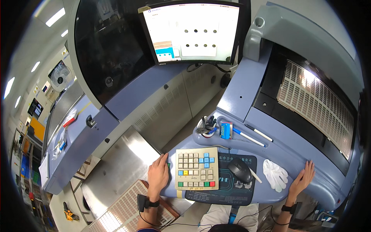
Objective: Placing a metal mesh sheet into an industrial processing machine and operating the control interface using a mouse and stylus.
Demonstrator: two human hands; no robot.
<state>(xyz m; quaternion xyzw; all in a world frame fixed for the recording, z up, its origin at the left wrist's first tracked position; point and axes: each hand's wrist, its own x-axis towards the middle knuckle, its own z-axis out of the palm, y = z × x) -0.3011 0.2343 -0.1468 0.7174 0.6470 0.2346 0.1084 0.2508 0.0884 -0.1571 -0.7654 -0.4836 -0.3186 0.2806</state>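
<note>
My left hand point(158, 174) lies flat on the left edge of the blue console point(172, 156), holding nothing I can see. Just right of it is a beige keypad point(197, 169) with white and coloured keys. A small green thing shows by its fingertips, mostly covered. Fingers stretched out, my right hand point(304, 178) rests on the console's right side by the machine body, with nothing in it. A white glove point(274, 175) lies nearest to it. Between the hands, a black mouse point(240, 170) sits on a dark mouse pad point(228, 197), a white pen-like stick point(255, 176) beside it.
Ahead stands a lit monitor point(193, 33) showing dark dots. A pen cup point(206, 127), a blue box point(226, 130) and markers point(249, 137) line the console's back. A gridded panel point(315, 100) lies in the right machine; gridded sheets point(127, 208) lie at lower left beside a metal table point(116, 166).
</note>
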